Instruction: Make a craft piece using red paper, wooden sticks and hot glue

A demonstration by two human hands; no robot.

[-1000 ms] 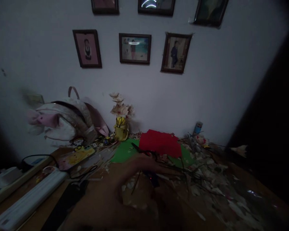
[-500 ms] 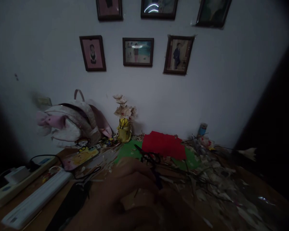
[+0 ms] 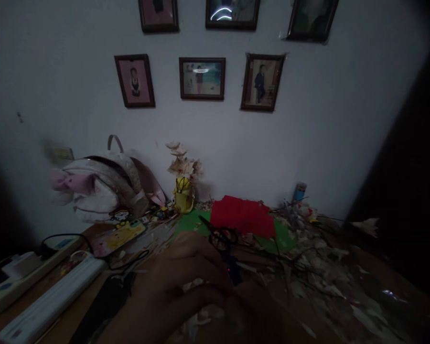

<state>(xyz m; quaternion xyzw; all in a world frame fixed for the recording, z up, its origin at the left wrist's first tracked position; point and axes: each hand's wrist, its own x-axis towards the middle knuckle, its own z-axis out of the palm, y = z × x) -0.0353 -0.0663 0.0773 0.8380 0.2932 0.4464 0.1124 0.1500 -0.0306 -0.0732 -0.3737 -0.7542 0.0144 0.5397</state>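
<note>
My left hand (image 3: 186,272) is bent over the wooden table at the bottom centre, fingers curled and closed. What its fingertips grip is hidden. Close against it, my right hand (image 3: 260,303) is very dark, its fingers closed near the left fingertips; anything between them is too dim to name. Pale crumpled scraps (image 3: 208,313) show below the left fingers. Just beyond the hands lies a small dark blue object (image 3: 234,272) with a red light spot. Black-handled scissors (image 3: 220,234) lie behind it, beside red paper (image 3: 241,216) and green paper (image 3: 193,223).
Pale scraps and thin dark stems (image 3: 318,267) cover the right side. At the left are a power strip (image 3: 28,272), a long white box (image 3: 53,301), a phone (image 3: 120,239) and a backpack (image 3: 103,184). A yellow pot (image 3: 183,200) of pale flowers stands by the wall.
The view has shifted slightly, so the wall and table things sit a little further left. My hands stay together, the left fingers slightly moved. A red light spot now shows on the blue object.
</note>
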